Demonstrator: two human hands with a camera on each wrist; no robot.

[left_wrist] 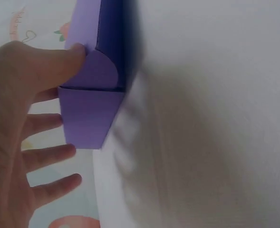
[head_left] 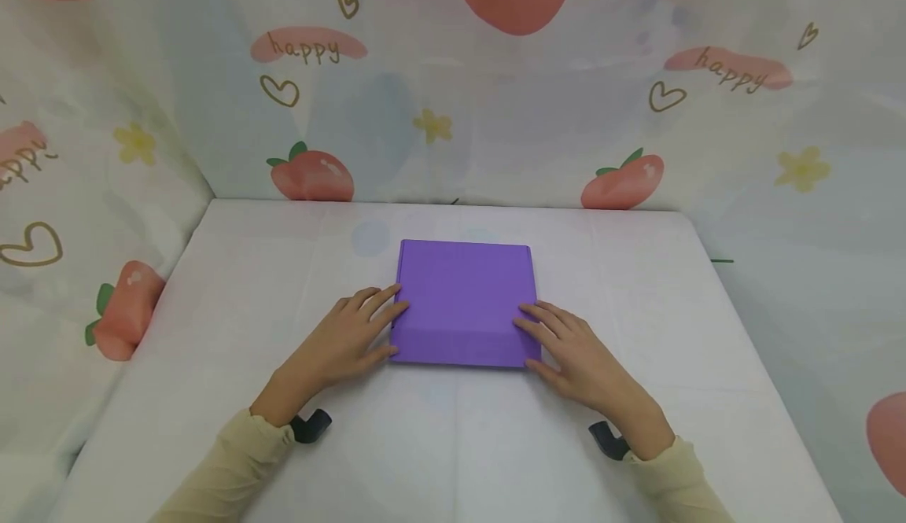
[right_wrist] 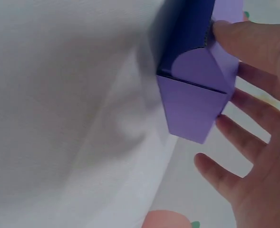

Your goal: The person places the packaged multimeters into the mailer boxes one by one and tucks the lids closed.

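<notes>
A flat purple cardboard box (head_left: pixel 463 295) with its lid down lies in the middle of the white table. At its left edge, my left hand (head_left: pixel 347 338) touches the front corner with the thumb, and its spread fingers reach over the side. My right hand (head_left: pixel 583 358) mirrors this at the right edge, fingertips on the top and thumb by the front corner. Both wrist views show the side of the box (left_wrist: pixel 90 118) with a rounded flap at the lid's seam. Neither hand curls round the box; fingers stay fairly straight.
White cloth covers the table (head_left: pixel 453 444). A printed curtain (head_left: pixel 495 114) with peaches, hearts and the word "happy" stands behind the table and along its sides. Dark curved pieces (head_left: pixel 311 426) stick out below both wrists.
</notes>
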